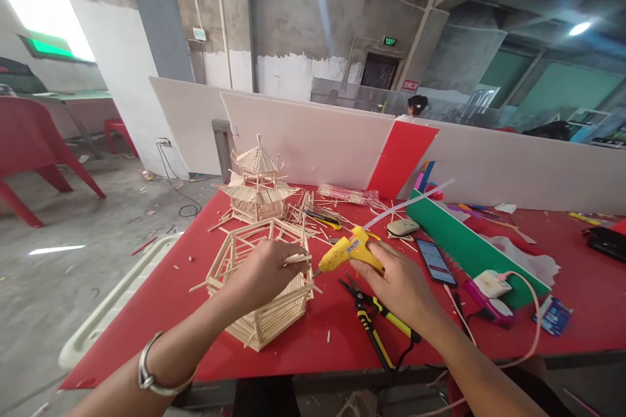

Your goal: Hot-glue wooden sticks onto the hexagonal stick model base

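My left hand (pixel 267 270) pinches a short wooden stick (pixel 297 259) over the top edge of a hexagonal frame built of wooden sticks (pixel 259 283) on the red table (pixel 161 319). My right hand (pixel 396 280) grips a yellow hot glue gun (pixel 349 251), its nozzle pointing left and almost touching the stick's end. A clear glue stick (pixel 411 202) juts from the gun's back. Behind the frame stands a finished two-tier stick pagoda (pixel 257 182).
Yellow-handled cutters (pixel 374 319) lie by my right wrist. A phone (pixel 435 260), a green board (pixel 464 244), a power adapter with cable (pixel 491 283), loose sticks (pixel 313 208) and a bag of sticks (pixel 347 194) crowd the table. White partition boards (pixel 303 137) stand behind; a person sits beyond.
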`<move>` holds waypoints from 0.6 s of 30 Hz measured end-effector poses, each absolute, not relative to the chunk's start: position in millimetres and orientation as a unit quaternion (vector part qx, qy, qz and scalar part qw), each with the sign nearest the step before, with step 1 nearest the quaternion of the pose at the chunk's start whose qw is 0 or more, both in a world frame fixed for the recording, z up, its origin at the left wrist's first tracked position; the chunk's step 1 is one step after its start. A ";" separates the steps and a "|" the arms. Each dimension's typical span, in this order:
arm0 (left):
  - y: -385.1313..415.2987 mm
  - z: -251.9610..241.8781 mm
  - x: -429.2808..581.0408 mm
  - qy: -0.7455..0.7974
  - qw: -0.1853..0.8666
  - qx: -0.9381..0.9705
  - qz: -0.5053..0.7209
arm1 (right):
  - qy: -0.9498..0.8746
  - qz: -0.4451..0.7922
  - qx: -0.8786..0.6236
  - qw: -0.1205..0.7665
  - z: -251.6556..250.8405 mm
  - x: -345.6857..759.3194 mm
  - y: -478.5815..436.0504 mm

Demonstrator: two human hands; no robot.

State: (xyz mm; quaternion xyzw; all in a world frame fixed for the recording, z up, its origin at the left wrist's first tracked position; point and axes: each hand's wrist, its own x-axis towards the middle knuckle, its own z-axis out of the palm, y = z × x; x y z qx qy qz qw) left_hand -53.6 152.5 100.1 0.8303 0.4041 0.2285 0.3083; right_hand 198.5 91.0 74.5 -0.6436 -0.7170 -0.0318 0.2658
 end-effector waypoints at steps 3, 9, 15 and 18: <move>149.5 102.3 -50.9 0.415 0.281 0.836 0.225 | -0.714 -0.032 -0.647 0.265 72.5 198.4 91.8; 146.9 102.3 -46.9 0.410 0.258 0.847 0.218 | -0.721 0.008 -0.634 0.280 62.7 198.4 98.0; 146.5 99.9 -44.4 0.419 0.249 0.846 0.214 | -0.738 0.010 -0.621 0.262 61.0 202.4 107.2; 144.8 99.6 -43.5 0.421 0.255 0.843 0.218 | -0.747 0.015 -0.616 0.248 64.2 203.7 109.3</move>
